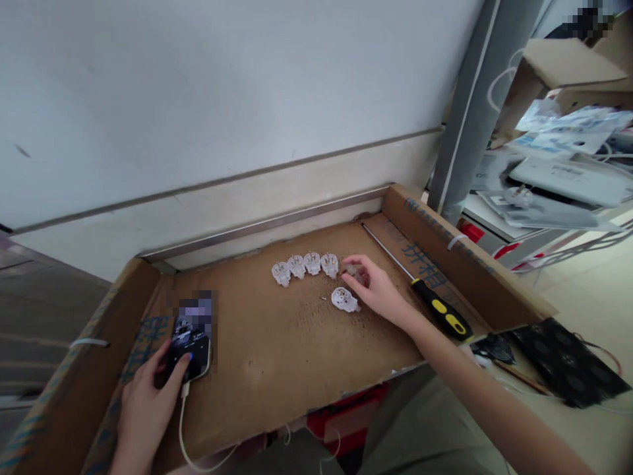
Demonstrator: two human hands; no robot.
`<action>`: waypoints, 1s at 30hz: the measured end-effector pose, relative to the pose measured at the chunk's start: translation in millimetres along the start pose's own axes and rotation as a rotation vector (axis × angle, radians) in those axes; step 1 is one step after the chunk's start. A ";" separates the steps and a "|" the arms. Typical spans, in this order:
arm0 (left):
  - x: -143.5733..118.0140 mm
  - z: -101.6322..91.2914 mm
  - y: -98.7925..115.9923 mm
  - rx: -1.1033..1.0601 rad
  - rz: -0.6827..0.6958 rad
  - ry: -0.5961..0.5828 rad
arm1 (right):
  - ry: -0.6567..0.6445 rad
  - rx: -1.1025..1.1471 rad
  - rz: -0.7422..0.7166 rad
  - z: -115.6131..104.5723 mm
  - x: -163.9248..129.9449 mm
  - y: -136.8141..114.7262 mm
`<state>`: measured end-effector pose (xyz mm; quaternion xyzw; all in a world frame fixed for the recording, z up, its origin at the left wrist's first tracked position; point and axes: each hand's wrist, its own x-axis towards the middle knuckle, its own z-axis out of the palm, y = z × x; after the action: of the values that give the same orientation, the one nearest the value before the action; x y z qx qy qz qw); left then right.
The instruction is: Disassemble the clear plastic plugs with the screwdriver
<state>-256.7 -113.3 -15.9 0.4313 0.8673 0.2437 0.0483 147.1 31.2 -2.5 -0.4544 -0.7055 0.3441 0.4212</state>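
Note:
My left hand (151, 396) is closed around the lower end of a phone (190, 353), its thumb on the screen. A white charging cable (184, 402) runs from the phone's bottom edge. With thumb and fingers, my right hand (376, 287) pinches a small translucent plug part (353, 270), partly hidden by the fingers. Just left of it, several white power plugs (312, 262) stand in a row with metal pins up. A separate white plug piece (344, 300) lies below my right hand, with a tiny metal piece (323, 297) beside it.
A long screwdriver (440, 310) with a black and yellow handle lies to the right. Cardboard (257, 369) with raised sides forms the work surface, against a pale wall panel (222, 99). A grey post (467, 112) and a cluttered table with plastic bags (568, 132) stand right.

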 end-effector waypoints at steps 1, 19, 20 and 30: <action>0.3 0.1 -0.6 0.001 0.001 -0.001 | 0.013 0.013 0.006 1.2 0.4 2.7; -4.1 -1.7 10.6 0.036 -0.014 -0.008 | 0.064 0.174 0.051 3.3 -3.1 15.5; -4.2 -1.7 10.6 0.037 -0.009 -0.008 | 0.072 0.179 0.053 3.7 -3.0 16.2; -3.3 -0.8 4.0 0.051 0.015 -0.004 | 0.020 0.126 0.082 6.4 -7.3 7.4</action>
<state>-252.0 -114.1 -13.7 0.4394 0.8699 0.2211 0.0371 145.5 26.4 -13.7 -0.4590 -0.6590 0.4001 0.4416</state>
